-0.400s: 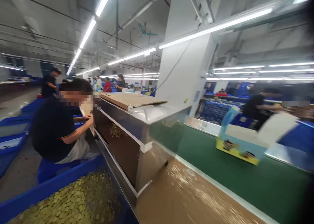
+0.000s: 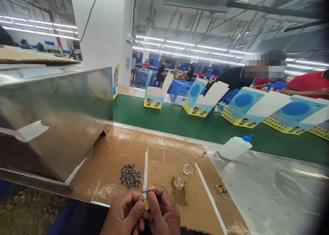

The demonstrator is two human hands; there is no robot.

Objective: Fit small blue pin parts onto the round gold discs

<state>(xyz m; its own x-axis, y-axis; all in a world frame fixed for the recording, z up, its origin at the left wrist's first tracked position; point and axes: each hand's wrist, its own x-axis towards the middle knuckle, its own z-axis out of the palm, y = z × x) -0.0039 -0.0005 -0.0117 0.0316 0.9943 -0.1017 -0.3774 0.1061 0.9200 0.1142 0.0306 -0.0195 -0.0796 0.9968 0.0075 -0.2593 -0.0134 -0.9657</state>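
Note:
Near the bottom middle, my left hand [image 2: 124, 214] and my right hand [image 2: 166, 212] meet at the table's front edge, fingertips together. A small round yellow disc [image 2: 146, 204] is pinched between them, with my left thumb against its side. Just above it, a small dark figure piece with a blue part [image 2: 146, 192] sticks out from my right thumb and forefinger. Fingers partly hide both pieces, and I cannot tell whether they touch. Beyond my left hand lies a pile of small blue, black and yellow pieces [image 2: 130, 175].
Two small clear cups [image 2: 179, 183] and a thin stick [image 2: 196, 176] rest on cardboard. A white bottle with blue tip [image 2: 235, 148] lies at right. Printed boxes [image 2: 243, 106] line a green belt [image 2: 167, 120]. A metal housing [image 2: 56, 118] stands left; people work across the belt.
My view has swung right and down. Both my hands, the small pieces and more boxes have come into view; the seated co-worker on the left has gone out of it.

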